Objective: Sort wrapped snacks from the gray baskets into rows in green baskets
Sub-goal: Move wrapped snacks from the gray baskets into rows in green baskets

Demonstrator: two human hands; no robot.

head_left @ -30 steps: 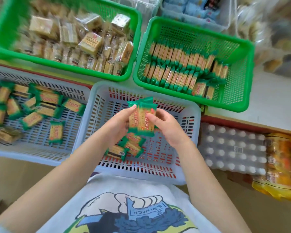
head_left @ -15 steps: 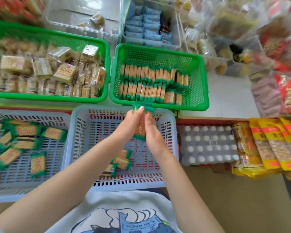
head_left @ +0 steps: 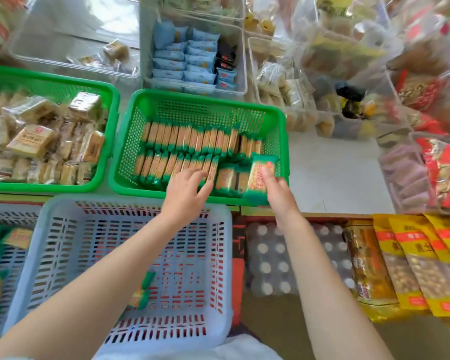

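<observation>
The right hand (head_left: 276, 188) grips a stack of green-edged, tan-faced wrapped snacks (head_left: 259, 175), perhaps two or three, at the near right corner of the green basket (head_left: 200, 100). The left hand (head_left: 185, 185), fingers spread and holding nothing, rests on the front row of upright packets (head_left: 174, 165). A few packets lie in the gray basket (head_left: 63, 209).

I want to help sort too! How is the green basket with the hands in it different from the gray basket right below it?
The green basket holds many green-wrapped snacks standing on edge in two neat rows; the gray basket has only a few left, lying loose. The green basket has fine mesh holes; the gray one has wide slots. Both are rectangular plastic baskets holding the same kind of snack.
</observation>
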